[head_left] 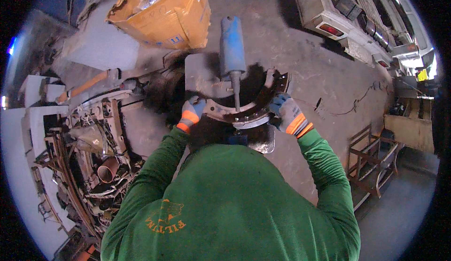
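A curved metal brake shoe (pixel 254 122) lies under a blue upright cylinder (pixel 232 45) with a narrow rod pointing down at it. The rod's lower tip meets the shoe's inner side or sits just above it; I cannot tell which. My left hand (pixel 193 109), in a grey, blue and orange glove, is closed on the shoe's left end. Around the outer right part of the curve, my right hand (pixel 284 110) is closed in a matching glove. Its fingertips rest on the upper edge. Below the shoe, a metal base plate (pixel 266 142) shows partly.
A large open cardboard box (pixel 181 24) stands beyond the cylinder. Scrap metal and a short pipe (pixel 108 170) are piled at left, near a wooden-handled tool (pixel 87 86). A white vehicle (pixel 331 19) is at far right; a rusty metal frame (pixel 376 160) stands nearer.
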